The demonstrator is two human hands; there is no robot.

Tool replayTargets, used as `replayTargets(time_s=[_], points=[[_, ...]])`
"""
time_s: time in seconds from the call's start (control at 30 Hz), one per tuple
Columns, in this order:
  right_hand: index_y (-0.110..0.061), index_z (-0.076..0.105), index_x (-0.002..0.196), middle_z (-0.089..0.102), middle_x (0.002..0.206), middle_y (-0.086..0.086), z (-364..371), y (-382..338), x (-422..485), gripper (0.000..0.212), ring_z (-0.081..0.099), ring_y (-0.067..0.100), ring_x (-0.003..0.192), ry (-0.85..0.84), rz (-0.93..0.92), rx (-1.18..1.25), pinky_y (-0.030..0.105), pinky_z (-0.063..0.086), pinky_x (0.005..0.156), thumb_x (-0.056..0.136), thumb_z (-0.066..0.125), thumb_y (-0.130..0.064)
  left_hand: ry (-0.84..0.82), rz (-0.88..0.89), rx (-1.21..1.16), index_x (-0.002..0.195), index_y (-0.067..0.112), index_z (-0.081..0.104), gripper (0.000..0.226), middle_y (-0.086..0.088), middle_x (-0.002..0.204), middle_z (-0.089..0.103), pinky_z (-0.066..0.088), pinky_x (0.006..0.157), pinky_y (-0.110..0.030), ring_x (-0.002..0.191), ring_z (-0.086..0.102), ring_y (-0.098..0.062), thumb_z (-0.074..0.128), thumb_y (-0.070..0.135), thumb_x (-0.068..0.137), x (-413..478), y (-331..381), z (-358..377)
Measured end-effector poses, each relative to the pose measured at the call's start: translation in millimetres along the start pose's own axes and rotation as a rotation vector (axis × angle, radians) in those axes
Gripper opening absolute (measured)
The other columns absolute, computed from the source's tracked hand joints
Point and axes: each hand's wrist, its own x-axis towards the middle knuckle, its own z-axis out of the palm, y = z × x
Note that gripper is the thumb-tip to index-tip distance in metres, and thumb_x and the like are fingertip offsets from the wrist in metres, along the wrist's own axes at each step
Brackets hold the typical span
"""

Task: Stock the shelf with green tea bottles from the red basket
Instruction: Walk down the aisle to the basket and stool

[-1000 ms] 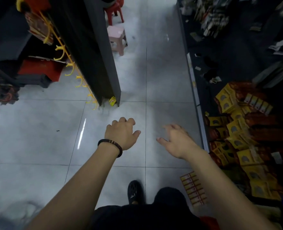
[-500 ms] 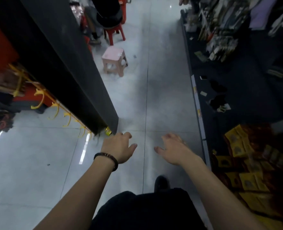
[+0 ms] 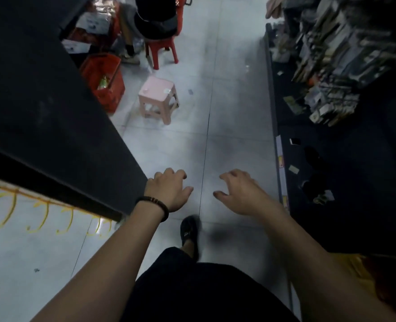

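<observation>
The red basket [image 3: 113,88] stands on the floor ahead on the left, half hidden behind the end of a black shelf unit [image 3: 52,117]. A green tea bottle [image 3: 103,82] shows inside it. My left hand [image 3: 169,190], with a dark bead bracelet at the wrist, hangs in front of me with loosely curled fingers and holds nothing. My right hand [image 3: 238,194] is beside it, fingers spread, also with nothing in it. Both hands are well short of the basket.
A pink stool [image 3: 158,98] stands in the aisle just right of the basket. Behind it a person sits on a red stool [image 3: 161,48]. Dark shelving [image 3: 331,159] with packaged goods lines the right side. Yellow hooks [image 3: 38,219] hang at lower left.
The view has moved forward along the aisle past the black shelf end. The red basket and the seated person have come into view; the yellow snack packets on the right have dropped out.
</observation>
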Motion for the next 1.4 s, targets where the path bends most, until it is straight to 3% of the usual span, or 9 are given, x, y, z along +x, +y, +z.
replayTargets(time_s=[0.23, 0.47, 0.63, 0.87, 1.13, 1.4], points=[[-0.024, 0.039, 0.158, 0.043, 0.159, 0.010, -95.5, -12.6, 142.4, 0.071, 0.043, 0.032, 0.143, -0.017, 0.088, -0.001, 0.051, 0.042, 0.116, 0.100, 0.053, -0.061, -0.011, 0.028, 0.011, 0.151, 0.029, 0.051, 0.059, -0.008, 0.146, 0.059, 0.048, 0.105, -0.049, 0.130, 0.057, -0.037, 0.051, 0.060, 0.102, 158.1, -19.0, -96.2], [-0.018, 0.032, 0.163, 0.037, 0.165, 0.013, -158.8, -1.4, 277.9, 0.077, 0.034, 0.035, 0.151, -0.039, 0.089, 0.089, 0.053, 0.036, 0.120, 0.101, 0.054, -0.058, -0.058, -0.029, -0.014, 0.150, 0.029, 0.052, 0.056, -0.006, 0.144, 0.059, 0.047, 0.105, -0.049, 0.129, 0.057, -0.035, 0.050, 0.059, 0.103, 288.7, -41.5, -149.5], [-0.017, 0.026, 0.165, 0.031, 0.167, 0.015, -210.2, 9.0, 401.8, 0.080, 0.027, 0.036, 0.154, -0.083, 0.019, 0.097, 0.051, 0.032, 0.123, 0.102, 0.054, -0.056, -0.062, -0.095, -0.033, 0.153, 0.028, 0.049, 0.060, -0.006, 0.148, 0.058, 0.046, 0.106, -0.049, 0.132, 0.056, -0.036, 0.051, 0.060, 0.102, 399.6, -45.8, -186.1], [-0.016, 0.030, 0.163, 0.037, 0.162, 0.017, -315.7, 5.4, 569.1, 0.075, 0.034, 0.037, 0.149, -0.119, -0.137, -0.001, 0.049, 0.034, 0.121, 0.103, 0.051, -0.057, -0.018, -0.232, -0.093, 0.152, 0.029, 0.051, 0.058, -0.004, 0.150, 0.058, 0.047, 0.107, -0.049, 0.133, 0.057, -0.035, 0.051, 0.060, 0.103, 530.6, -60.9, -266.6], [-0.017, 0.030, 0.163, 0.035, 0.164, 0.016, -392.3, -34.9, 732.8, 0.076, 0.034, 0.038, 0.149, -0.181, -0.210, -0.055, 0.053, 0.035, 0.120, 0.102, 0.052, -0.057, -0.052, -0.369, -0.200, 0.150, 0.030, 0.053, 0.056, -0.005, 0.147, 0.059, 0.050, 0.107, -0.050, 0.131, 0.059, -0.035, 0.051, 0.059, 0.102, 649.0, -117.5, -318.6], [-0.021, 0.032, 0.162, 0.039, 0.161, 0.014, -466.9, -117.3, 900.9, 0.074, 0.038, 0.036, 0.147, -0.203, -0.219, -0.209, 0.054, 0.037, 0.119, 0.102, 0.051, -0.059, -0.049, -0.352, -0.277, 0.151, 0.031, 0.052, 0.061, -0.007, 0.148, 0.059, 0.051, 0.105, -0.052, 0.129, 0.060, -0.036, 0.051, 0.061, 0.098, 815.4, -224.4, -393.6]])
